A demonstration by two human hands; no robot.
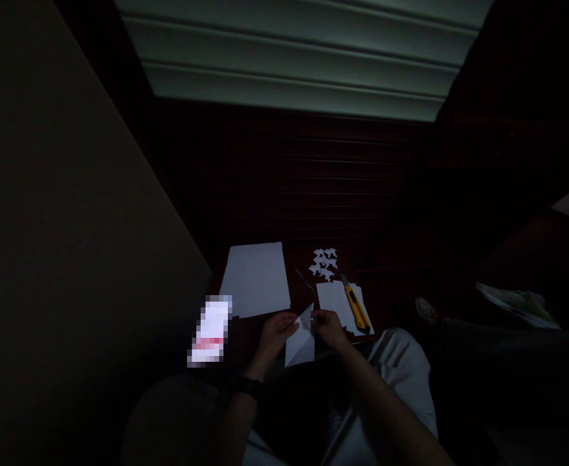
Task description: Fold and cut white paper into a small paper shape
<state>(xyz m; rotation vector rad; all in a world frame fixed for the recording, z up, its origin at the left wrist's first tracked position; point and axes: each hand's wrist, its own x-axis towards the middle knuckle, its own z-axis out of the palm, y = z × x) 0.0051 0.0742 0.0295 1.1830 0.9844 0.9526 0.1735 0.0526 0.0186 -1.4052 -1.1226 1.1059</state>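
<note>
A sheet of white paper [300, 347] with its top folded to a point is held between my two hands over the near edge of the small dark table. My left hand [278, 331] pinches its left side, fingers closed. On the other side, my right hand [329, 328] grips the paper near its pointed tip, also closed. A yellow utility knife [357, 305] lies to the right, on top of smaller white sheets [331, 298]. Behind these sits a cluster of several small folded paper pieces [323, 262].
A stack of large white paper [256, 279] covers the table's left part. A bright pixelated patch [211, 331] glows left of my left hand. A thin, dim tool [305, 282] lies mid-table. A wall stands at the left, and a shoe [426, 310] shows at the right.
</note>
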